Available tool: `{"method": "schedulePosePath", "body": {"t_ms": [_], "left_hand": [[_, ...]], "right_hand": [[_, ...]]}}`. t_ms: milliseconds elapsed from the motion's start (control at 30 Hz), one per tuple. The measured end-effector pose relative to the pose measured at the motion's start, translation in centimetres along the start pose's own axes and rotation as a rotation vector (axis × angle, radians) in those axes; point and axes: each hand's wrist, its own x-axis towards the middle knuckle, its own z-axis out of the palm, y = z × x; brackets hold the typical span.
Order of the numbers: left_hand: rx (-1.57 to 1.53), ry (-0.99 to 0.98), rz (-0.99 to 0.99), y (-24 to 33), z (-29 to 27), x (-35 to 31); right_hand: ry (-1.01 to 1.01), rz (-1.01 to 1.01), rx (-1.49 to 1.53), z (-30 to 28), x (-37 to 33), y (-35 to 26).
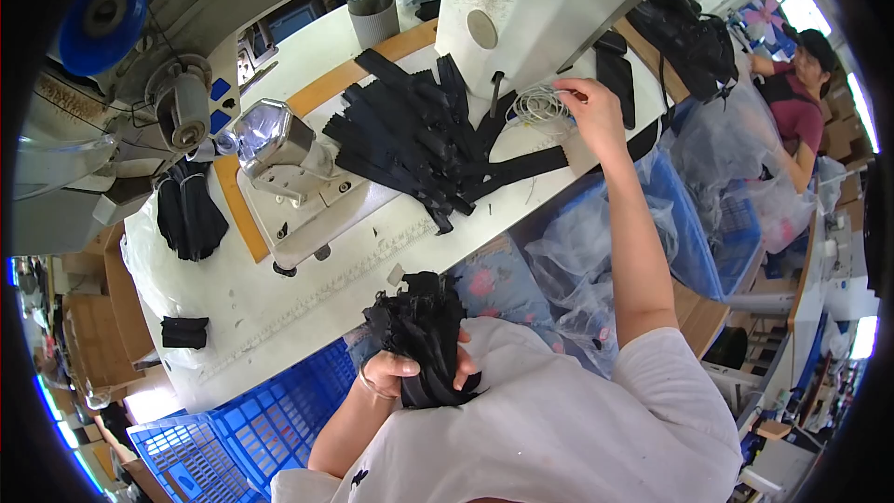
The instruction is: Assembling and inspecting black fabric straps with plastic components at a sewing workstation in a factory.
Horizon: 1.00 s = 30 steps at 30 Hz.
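Observation:
My left hand point(410, 369) is wrapped round a bundle of black fabric strips point(424, 317), held upright close to my shirt with its ragged ends on top. Over the right part of the table, my right hand point(594, 110) reaches out and pinches the edge of a loose coil of pale string point(540, 107). A spread-out pile of black fabric strips point(400, 130) lies left of that coil, and one strip points toward the table's front edge.
A sewing machine point(289, 154) stands left of the pile. Tied black strips point(191, 214) and a small folded black piece point(184, 333) lie farther left. Blue crates point(251, 428) stand below the table. A dark phone point(615, 84) lies right of the coil. Another person point(792, 102) handles clear plastic.

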Motion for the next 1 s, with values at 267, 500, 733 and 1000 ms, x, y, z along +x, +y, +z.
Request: {"method": "schedulePosePath", "body": {"t_ms": [267, 500, 733, 1000], "left_hand": [[0.044, 0.228, 0.305, 3.1, 1.6, 1.9], [0.578, 0.458, 0.325, 5.3, 2.2, 2.6], [0.537, 0.409, 0.318, 5.7, 2.2, 1.8], [0.682, -0.027, 0.280, 4.0, 0.4, 1.4]], "right_hand": [[0.144, 0.072, 0.041, -2.0, 0.3, -0.7], [0.040, -0.105, 0.433, 0.2, -3.0, -7.2], [-0.120, 0.142, 0.654, 3.7, -2.4, -8.8], [-0.561, -0.102, 0.746, 5.3, -6.9, -13.7]]}}
